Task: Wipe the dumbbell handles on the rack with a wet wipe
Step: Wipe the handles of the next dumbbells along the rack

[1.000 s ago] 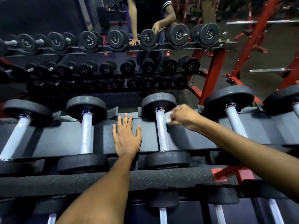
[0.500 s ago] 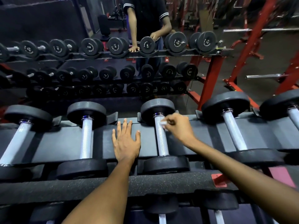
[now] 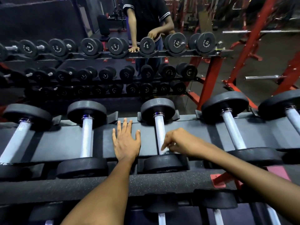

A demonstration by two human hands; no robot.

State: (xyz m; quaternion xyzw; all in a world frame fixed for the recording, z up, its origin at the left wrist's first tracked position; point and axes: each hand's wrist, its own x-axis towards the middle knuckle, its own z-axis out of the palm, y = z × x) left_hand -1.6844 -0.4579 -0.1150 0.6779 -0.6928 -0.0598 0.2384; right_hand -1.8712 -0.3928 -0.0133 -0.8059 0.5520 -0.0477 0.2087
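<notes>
A mirrored gym's dark dumbbell rack (image 3: 65, 143) bears chrome-handled dumbbells. The left hand (image 3: 125, 142) rests flat; the right hand (image 3: 177, 142) pinches a white wet wipe (image 3: 165, 150) against one knurled handle (image 3: 159, 132).

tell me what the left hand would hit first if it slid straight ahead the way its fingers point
Probably nothing on the rack: the left hand lies flat between two dumbbells, fingers pointing at the back edge, so it would likely slide off into the gap before the mirror. Depth there is unclear.

knurled metal handle (image 3: 159, 132) (shiny), matt rubbery heads (image 3: 158, 108)
</notes>
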